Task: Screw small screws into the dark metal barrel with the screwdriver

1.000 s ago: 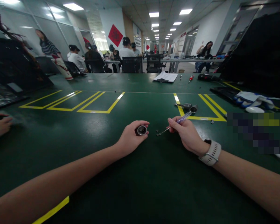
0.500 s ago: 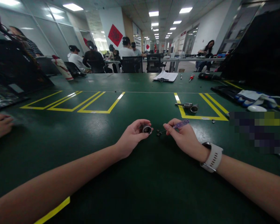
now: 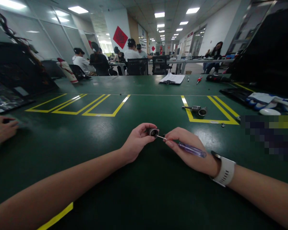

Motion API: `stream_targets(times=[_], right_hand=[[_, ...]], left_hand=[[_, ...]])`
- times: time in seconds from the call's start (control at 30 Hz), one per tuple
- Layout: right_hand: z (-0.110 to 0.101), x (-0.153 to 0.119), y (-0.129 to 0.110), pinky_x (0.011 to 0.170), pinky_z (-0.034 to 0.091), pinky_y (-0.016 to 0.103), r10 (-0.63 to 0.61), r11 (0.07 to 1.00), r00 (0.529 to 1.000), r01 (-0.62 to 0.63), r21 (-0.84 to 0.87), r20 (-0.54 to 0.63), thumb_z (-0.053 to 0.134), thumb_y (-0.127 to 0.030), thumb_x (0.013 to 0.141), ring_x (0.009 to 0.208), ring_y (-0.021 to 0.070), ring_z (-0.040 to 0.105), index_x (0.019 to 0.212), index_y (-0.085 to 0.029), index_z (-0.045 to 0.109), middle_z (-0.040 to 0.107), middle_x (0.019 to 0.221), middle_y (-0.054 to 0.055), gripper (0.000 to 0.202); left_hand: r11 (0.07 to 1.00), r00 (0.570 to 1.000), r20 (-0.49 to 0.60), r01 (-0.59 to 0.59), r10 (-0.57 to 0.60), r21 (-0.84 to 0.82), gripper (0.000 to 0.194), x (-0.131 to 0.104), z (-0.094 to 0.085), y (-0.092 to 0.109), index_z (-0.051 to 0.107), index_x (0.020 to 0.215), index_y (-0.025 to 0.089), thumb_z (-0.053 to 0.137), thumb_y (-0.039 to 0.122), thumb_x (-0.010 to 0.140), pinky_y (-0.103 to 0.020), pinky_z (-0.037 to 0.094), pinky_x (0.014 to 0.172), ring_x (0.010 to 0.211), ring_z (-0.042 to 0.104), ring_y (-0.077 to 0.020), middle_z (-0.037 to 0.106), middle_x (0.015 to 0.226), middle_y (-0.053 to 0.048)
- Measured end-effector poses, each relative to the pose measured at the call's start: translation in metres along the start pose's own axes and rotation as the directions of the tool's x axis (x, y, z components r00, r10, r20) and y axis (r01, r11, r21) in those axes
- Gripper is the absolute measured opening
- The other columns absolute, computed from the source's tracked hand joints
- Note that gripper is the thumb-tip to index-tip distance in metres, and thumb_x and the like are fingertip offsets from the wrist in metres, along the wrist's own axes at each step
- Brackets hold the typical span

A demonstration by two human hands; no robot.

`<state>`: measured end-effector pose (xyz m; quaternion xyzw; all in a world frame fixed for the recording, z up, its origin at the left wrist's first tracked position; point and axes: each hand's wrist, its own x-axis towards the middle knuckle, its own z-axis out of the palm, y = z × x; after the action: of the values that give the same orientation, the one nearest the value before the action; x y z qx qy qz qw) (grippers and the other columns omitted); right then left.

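Note:
My left hand (image 3: 140, 140) is closed around a small round metal cup-like part (image 3: 154, 132), its hollow end turned toward the right. Between the fingertips of my right hand (image 3: 187, 145) is a screwdriver (image 3: 191, 149) with a clear purple handle and a thin shaft. Its tip reaches the opening of the metal part; whether it touches anything inside cannot be made out. A small dark nut-like piece (image 3: 164, 134) shows just behind the shaft, partly hidden by my right hand.
Inside the yellow-taped area at the right lies a metal assembly (image 3: 198, 110), with small loose pieces (image 3: 223, 125) nearby. Farther back are a clipboard (image 3: 172, 78), a red screwdriver (image 3: 199, 80) and a power drill (image 3: 217, 78). Another person's hand (image 3: 3, 131) rests at the left edge.
My right hand has turned and brought the screwdriver's tip from the small loose nuts on the table to the mouth of the metal part. My left hand keeps its hold.

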<state>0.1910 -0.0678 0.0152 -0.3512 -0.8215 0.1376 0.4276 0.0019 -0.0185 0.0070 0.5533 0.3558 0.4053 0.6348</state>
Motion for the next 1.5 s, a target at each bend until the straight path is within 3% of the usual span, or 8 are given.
stream_targets(times=[0.33, 1.03, 1.1, 1.17, 1.23, 1.3, 1.4, 1.5], right_hand=[[0.003, -0.001, 0.003, 0.078, 0.048, 0.030, -0.059, 0.996, 0.990, 0.067, -0.060, 0.126, 0.049, -0.017, 0.088, 0.088, 0.0156, 0.056, 0.093, -0.017, 0.056, 0.062, 0.093, 0.006, 0.009], [0.006, 0.001, -0.005, 0.076, 0.049, 0.034, -0.101, 0.988, 0.976, 0.122, -0.099, 0.191, 0.047, -0.019, 0.089, 0.086, 0.0179, 0.058, 0.092, -0.014, 0.058, 0.064, 0.091, 0.009, 0.013], [0.005, 0.001, -0.004, 0.073, 0.048, 0.033, -0.043, 0.997, 0.993, 0.049, -0.056, 0.111, 0.049, -0.021, 0.087, 0.082, 0.0175, 0.059, 0.088, -0.015, 0.059, 0.064, 0.086, 0.007, 0.012], [0.005, 0.002, -0.002, 0.070, 0.048, 0.032, 0.122, 0.991, 0.992, -0.120, 0.062, -0.032, 0.050, -0.026, 0.087, 0.076, 0.0172, 0.060, 0.082, -0.017, 0.060, 0.064, 0.080, 0.005, 0.014], [0.004, 0.003, 0.005, 0.066, 0.048, 0.032, 0.341, 0.918, 0.930, -0.297, 0.264, -0.138, 0.050, -0.032, 0.087, 0.070, 0.0165, 0.060, 0.075, -0.018, 0.059, 0.063, 0.072, 0.003, 0.020], [0.005, 0.005, 0.013, 0.063, 0.048, 0.031, 0.483, 0.805, 0.863, -0.372, 0.462, -0.147, 0.051, -0.035, 0.085, 0.063, 0.0148, 0.059, 0.070, -0.018, 0.056, 0.060, 0.064, 0.001, 0.024], [0.006, 0.007, 0.023, 0.057, 0.045, 0.028, 0.617, 0.677, 0.781, -0.470, 0.566, -0.090, 0.055, -0.036, 0.081, 0.056, 0.0129, 0.056, 0.065, -0.017, 0.054, 0.057, 0.058, -0.001, 0.024], [0.007, 0.008, 0.027, 0.055, 0.043, 0.027, 0.645, 0.656, 0.761, -0.510, 0.556, -0.063, 0.056, -0.036, 0.079, 0.054, 0.0123, 0.055, 0.065, -0.017, 0.054, 0.056, 0.057, -0.001, 0.024]], left_hand=[[1.000, 1.000, -0.024, -0.001, 0.001, 0.018, 0.031, -0.002, 0.004, 0.002, 0.057, 0.093, 0.016, 0.061, 0.004, 0.065, -0.039, 0.039, 0.098, 0.103, 0.059, -0.0197, 0.065, 0.100, -0.005], [0.979, 0.993, -0.096, -0.042, 0.062, 0.198, 0.018, -0.001, 0.006, 0.000, 0.059, 0.086, 0.015, 0.060, 0.011, 0.068, -0.039, 0.048, 0.086, 0.088, 0.063, -0.0190, 0.065, 0.091, -0.004], [0.977, 0.993, -0.102, -0.033, 0.055, 0.211, 0.018, 0.000, 0.005, 0.000, 0.059, 0.086, 0.015, 0.061, 0.012, 0.068, -0.040, 0.048, 0.086, 0.089, 0.062, -0.0194, 0.064, 0.091, -0.005], [0.982, 0.993, -0.111, -0.018, 0.039, 0.189, 0.019, 0.000, 0.005, 0.000, 0.059, 0.087, 0.015, 0.061, 0.011, 0.068, -0.041, 0.048, 0.087, 0.090, 0.062, -0.0194, 0.063, 0.092, -0.005], [0.992, 0.993, -0.116, -0.009, 0.023, 0.126, 0.024, 0.000, 0.005, 0.000, 0.056, 0.090, 0.016, 0.062, 0.010, 0.068, -0.041, 0.047, 0.088, 0.092, 0.062, -0.0194, 0.062, 0.096, -0.005], [0.998, 0.993, -0.119, -0.015, 0.022, 0.059, 0.030, 0.000, 0.005, -0.001, 0.053, 0.093, 0.016, 0.063, 0.006, 0.066, -0.041, 0.046, 0.092, 0.096, 0.061, -0.0196, 0.061, 0.100, -0.005], [0.999, 0.993, -0.113, -0.031, 0.035, 0.032, 0.038, 0.001, 0.004, -0.002, 0.052, 0.095, 0.016, 0.063, 0.000, 0.062, -0.040, 0.043, 0.096, 0.101, 0.059, -0.0198, 0.060, 0.104, -0.005], [0.997, 0.996, -0.089, -0.021, 0.028, 0.070, 0.040, 0.002, 0.003, -0.002, 0.052, 0.100, 0.016, 0.065, 0.003, 0.065, -0.041, 0.043, 0.095, 0.101, 0.059, -0.0197, 0.061, 0.103, -0.006]])
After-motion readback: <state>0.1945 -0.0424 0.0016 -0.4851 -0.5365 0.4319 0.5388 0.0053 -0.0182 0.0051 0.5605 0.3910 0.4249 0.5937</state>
